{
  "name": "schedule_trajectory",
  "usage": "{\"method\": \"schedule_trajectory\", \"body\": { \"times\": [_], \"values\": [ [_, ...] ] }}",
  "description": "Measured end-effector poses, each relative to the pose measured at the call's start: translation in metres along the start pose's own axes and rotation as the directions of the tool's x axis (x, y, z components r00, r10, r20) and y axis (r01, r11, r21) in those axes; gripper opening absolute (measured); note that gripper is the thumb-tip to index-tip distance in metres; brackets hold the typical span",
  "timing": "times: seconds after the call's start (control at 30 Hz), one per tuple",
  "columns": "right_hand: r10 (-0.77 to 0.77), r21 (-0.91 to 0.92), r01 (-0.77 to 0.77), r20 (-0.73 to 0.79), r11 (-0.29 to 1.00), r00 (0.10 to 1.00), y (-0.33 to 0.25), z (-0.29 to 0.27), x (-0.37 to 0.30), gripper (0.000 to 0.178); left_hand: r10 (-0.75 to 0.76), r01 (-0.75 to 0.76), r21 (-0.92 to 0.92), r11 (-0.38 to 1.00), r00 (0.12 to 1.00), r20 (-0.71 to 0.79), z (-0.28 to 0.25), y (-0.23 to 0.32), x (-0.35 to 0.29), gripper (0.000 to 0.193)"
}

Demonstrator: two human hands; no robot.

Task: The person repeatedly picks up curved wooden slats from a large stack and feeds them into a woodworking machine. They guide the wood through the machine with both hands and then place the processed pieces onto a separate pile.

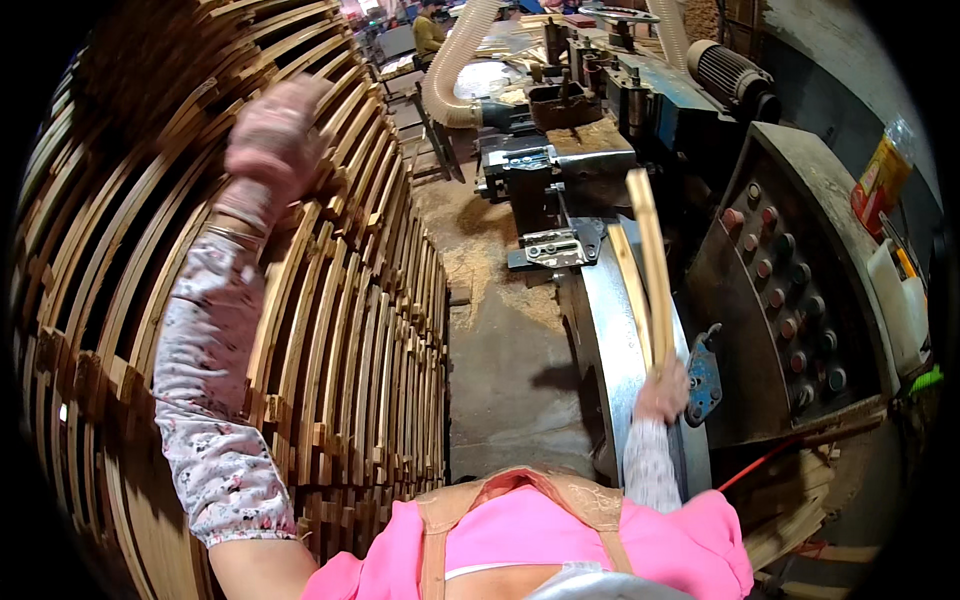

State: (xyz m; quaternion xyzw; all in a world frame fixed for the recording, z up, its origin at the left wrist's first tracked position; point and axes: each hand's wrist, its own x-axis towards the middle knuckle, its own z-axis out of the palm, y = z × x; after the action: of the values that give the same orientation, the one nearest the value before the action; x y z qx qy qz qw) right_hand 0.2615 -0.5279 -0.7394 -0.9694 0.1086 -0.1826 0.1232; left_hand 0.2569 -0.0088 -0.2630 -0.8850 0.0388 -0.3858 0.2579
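My right hand (662, 392) is closed around the near end of a pale wooden strip (652, 265) above the shiny metal bed (605, 330) of a woodworking machine. A second wooden strip (631, 290) runs beside it to the same hand; whether the fingers grip this one too is hidden. Out to the left, my left hand (278, 135) is raised over a tall stack of wooden strips (340, 370). Motion blurs its fingers, so what it holds, if anything, does not show. A patterned sleeve covers that forearm.
A panel of round buttons (785, 290) stands right of the bed, near a blue metal bracket (705, 380). Ahead are the machine's cutter housing (560, 160), a ribbed hose (450, 70) and a motor (732, 75). Sawdust (480, 250) lies on the floor. Another person (428, 32) is far off.
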Motion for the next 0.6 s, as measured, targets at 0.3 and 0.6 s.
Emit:
{"method": "schedule_trajectory", "body": {
  "times": [0.3, 0.6],
  "values": [
    [-0.101, 0.204, 0.07, 0.148, 0.977, 0.984, -0.088, 0.062, 0.143, 0.06, -0.699, 0.57, 0.511, 0.644, 0.71, 0.089, -0.074, -0.135, -0.027, 0.056],
    [-0.143, 0.084, 0.125, 0.265, 0.989, 0.954, 0.043, -0.067, -0.069, 0.05, -0.88, 0.423, 0.817, 0.392, 0.431, 0.199, -0.045, -0.209, -0.054, 0.043]
  ]
}}
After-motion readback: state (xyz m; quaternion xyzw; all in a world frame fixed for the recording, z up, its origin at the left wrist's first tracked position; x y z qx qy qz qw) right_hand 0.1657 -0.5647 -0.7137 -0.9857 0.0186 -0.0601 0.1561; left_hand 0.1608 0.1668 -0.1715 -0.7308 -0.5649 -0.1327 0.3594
